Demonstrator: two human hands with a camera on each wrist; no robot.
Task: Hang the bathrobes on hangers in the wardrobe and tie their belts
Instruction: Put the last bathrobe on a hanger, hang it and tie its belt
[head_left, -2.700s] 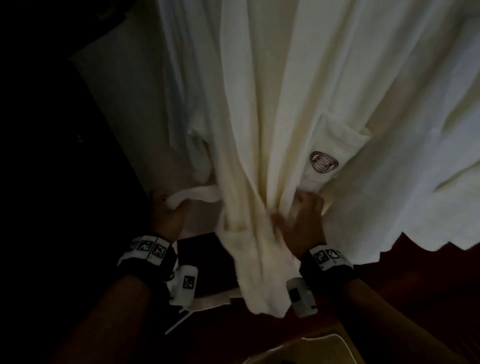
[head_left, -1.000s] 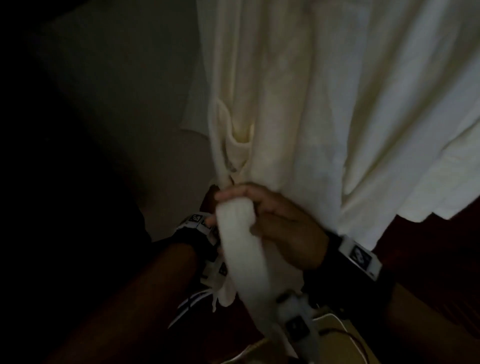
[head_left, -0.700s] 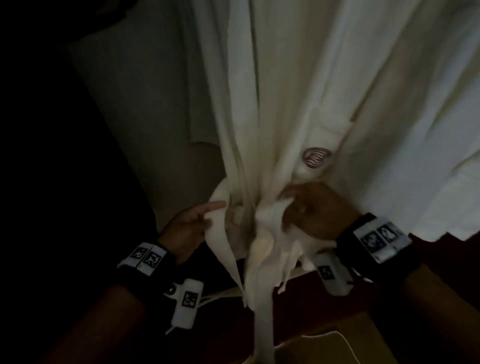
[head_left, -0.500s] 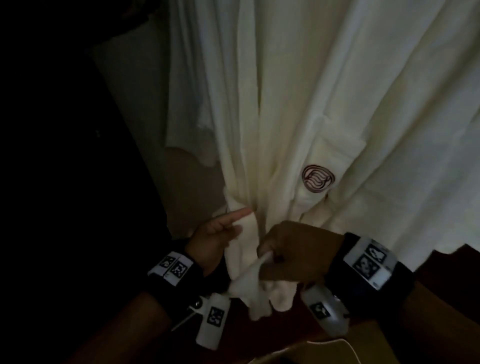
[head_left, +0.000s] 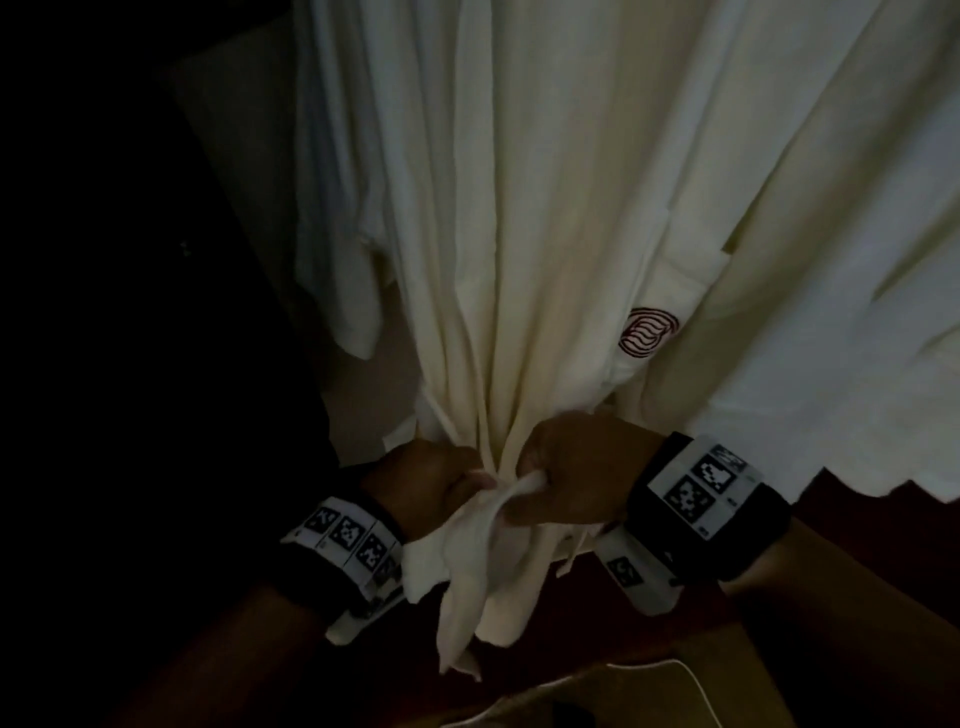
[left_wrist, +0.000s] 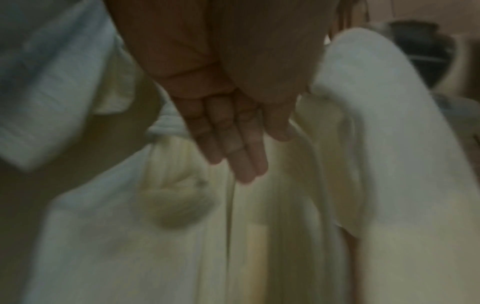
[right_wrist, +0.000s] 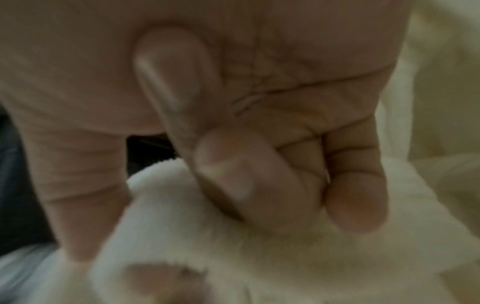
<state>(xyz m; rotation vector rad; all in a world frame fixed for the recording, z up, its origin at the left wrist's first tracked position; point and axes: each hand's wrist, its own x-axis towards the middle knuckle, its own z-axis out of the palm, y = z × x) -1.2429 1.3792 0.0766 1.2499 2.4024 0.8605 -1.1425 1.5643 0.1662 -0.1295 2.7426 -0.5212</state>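
From the head view, a cream bathrobe (head_left: 545, 218) of soft woven cloth hangs in long folds, an oval red emblem (head_left: 648, 332) on its pocket. Both hands meet at its gathered waist. The right hand (head_left: 576, 473) pinches the white belt (head_left: 467, 540). The left hand (head_left: 431, 483) looks curled against it.

From the left wrist, its fingers (left_wrist: 233, 144) lie straight on ribbed cloth, so I cannot tell its grip.

From the right wrist, thumb and fingers (right_wrist: 249, 176) clench fluffy terry belt (right_wrist: 207, 246).

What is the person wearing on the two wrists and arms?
Each wrist has a wide black band with a white strip of square black-and-white markers: left band, right band. A small white box with one more marker hangs under each wrist, as at the right box. The forearms are bare, with no sleeves or gloves.
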